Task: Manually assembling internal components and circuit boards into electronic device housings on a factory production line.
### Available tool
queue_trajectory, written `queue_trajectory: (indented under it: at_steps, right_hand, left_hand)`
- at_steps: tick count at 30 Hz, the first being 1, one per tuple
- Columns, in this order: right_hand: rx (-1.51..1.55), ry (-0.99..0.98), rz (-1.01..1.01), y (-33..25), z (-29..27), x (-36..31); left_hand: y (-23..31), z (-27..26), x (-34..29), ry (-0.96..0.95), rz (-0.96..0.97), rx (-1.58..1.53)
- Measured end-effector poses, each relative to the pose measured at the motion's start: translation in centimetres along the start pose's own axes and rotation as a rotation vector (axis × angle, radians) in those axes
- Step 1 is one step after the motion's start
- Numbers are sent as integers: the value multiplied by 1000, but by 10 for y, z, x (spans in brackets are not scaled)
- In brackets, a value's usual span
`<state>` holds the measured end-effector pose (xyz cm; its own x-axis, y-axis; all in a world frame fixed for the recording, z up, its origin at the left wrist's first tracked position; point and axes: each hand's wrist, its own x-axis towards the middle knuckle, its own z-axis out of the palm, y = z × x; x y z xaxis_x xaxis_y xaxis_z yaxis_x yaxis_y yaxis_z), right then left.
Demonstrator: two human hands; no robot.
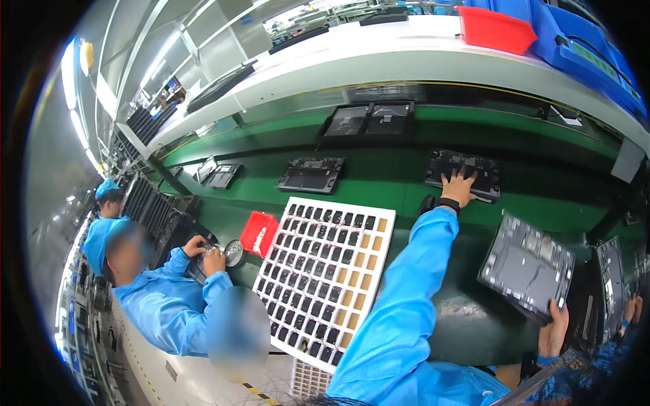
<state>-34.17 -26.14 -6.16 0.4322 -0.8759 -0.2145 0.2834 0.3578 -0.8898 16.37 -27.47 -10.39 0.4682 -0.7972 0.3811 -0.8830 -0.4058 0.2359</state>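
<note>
My left hand [459, 188], with a dark band at the wrist, reaches far forward, its fingers spread over an opened tablet [482, 172] that lies on the green line. That tablet's dark interior shows parts along its far edge. Closer in, on the right, my right hand [556, 326] grips the lower edge of a second opened tablet [525, 267]. This one is tilted, its inside facing up, with a large dark battery area and a board along the far side. Some fingers of the right hand are hidden beneath it.
Left of my left arm lies a white compartment tray [386, 250] of small black parts, beside a red bin [269, 230]. Another opened tablet [311, 174] sits farther off. A co-worker [162, 298] works at left. Overhead, a shelf [379, 62] carries red [497, 30] and blue bins [575, 40].
</note>
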Motion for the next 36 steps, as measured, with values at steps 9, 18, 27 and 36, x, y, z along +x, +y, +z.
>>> queue_trajectory:
  at_steps: [9,18,27,36]
  right_hand:
    - [2,56,187,34,-39,-31]
    - [-100,-2,196,32,-16,-11]
    - [-93,-132,195,35,-16,-7]
    - [-79,-81,137,41,-17,-13]
  left_hand:
    - [-157,-236,-123,-574,-83,-50]
    - [-142,-228,-240,-67,-56,-110]
    - [-141,-214,-223,307,-150,-323]
    - [-35,-196,-179,50,-367,-748]
